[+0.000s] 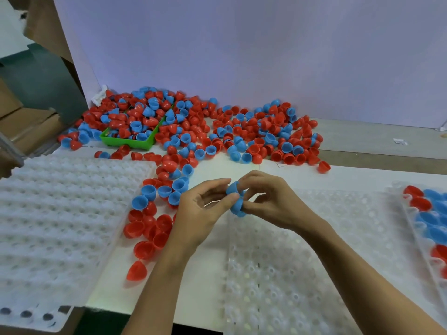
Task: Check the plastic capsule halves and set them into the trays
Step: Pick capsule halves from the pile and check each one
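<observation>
Both my hands meet over the middle of the table on two blue capsule halves (236, 204) held together. My left hand (203, 213) pinches them from the left with thumb and fingertips. My right hand (268, 201) pinches them from the right. A white dimpled tray (58, 221) lies at the left with bare pockets. A clear dimpled tray (302, 262) lies under my right forearm. Another clear tray (411, 213) at the far right edge holds several red and blue halves.
A big heap of red and blue capsule halves (217, 131) covers the back of the table, spilling forward between the trays. A green bin (128, 141) in the heap is full of halves. A white wall stands behind. Cardboard boxes (26, 126) stand at the left.
</observation>
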